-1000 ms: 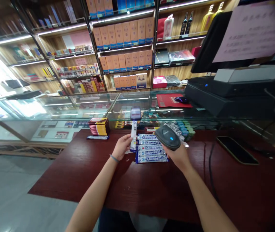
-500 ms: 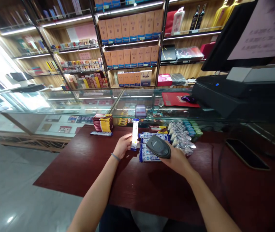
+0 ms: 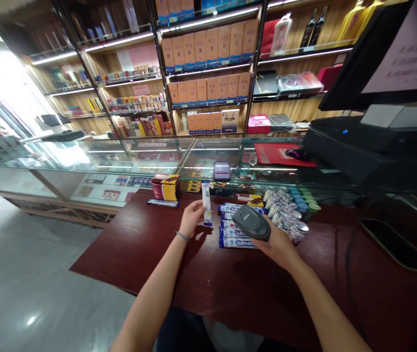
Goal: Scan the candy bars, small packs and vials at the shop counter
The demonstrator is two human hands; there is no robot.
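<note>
My left hand (image 3: 192, 218) pinches a slim blue-and-white snack packet (image 3: 207, 201) by its left edge and holds it upright above the table. My right hand (image 3: 278, 247) is wrapped round a black barcode scanner (image 3: 251, 222), its head pointing left toward the packet. Beneath the scanner, several blue-and-white packets (image 3: 235, 241) lie in a row on the table, partly hidden by it. One more such packet (image 3: 163, 203) lies at the left, in front of a stack of red-and-yellow boxes (image 3: 165, 187).
Silver-topped containers (image 3: 285, 215) and green-topped ones (image 3: 313, 207) stand right of the packets. A phone (image 3: 399, 244) lies at the right of the dark red table (image 3: 127, 254). Behind are a glass counter (image 3: 138, 156), a mouse (image 3: 296, 153) and a monitor (image 3: 369, 58).
The view has shifted a little, so the scene sits further right. The bright light on the held packet is gone. Both hands keep their holds.
</note>
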